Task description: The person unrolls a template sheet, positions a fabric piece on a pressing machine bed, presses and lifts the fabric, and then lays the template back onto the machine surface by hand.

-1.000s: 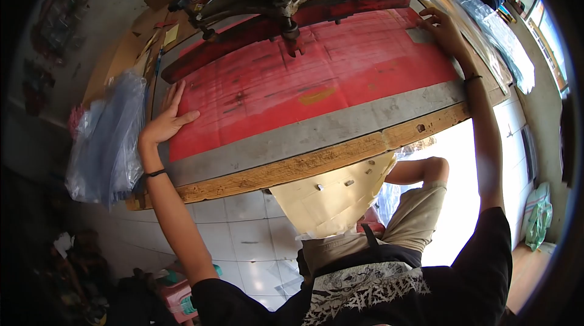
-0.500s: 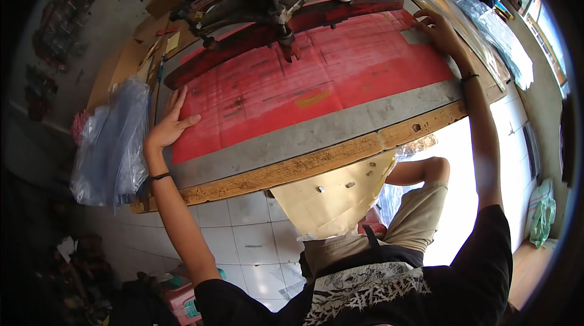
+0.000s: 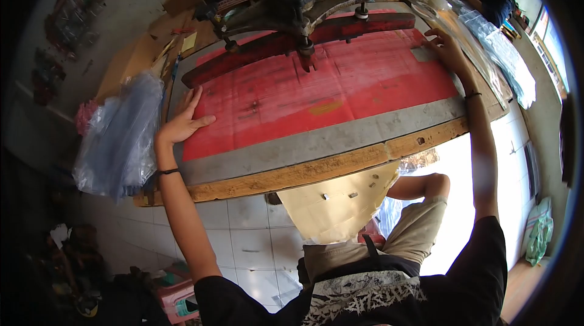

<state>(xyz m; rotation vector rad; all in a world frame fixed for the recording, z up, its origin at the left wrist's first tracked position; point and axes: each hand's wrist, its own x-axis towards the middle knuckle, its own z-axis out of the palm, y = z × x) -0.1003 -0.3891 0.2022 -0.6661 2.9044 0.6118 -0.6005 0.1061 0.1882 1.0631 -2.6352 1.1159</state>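
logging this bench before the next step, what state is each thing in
red sheet, flat, creased, smudged
dark bar, across the sheet's far part; contact unclear
left hand, open, on the sheet's left edge
right hand, fingers bent, at its right edge
wood edge, scuffed
plastic, crumpled

Lg red sheet (image 3: pixel 377 82), creased, w/ dark smudges & yellowish patch nr front edge, lies flat on grey metal plate (image 3: pixel 316 144), partly under dark red bar (image 3: pixel 389 23)
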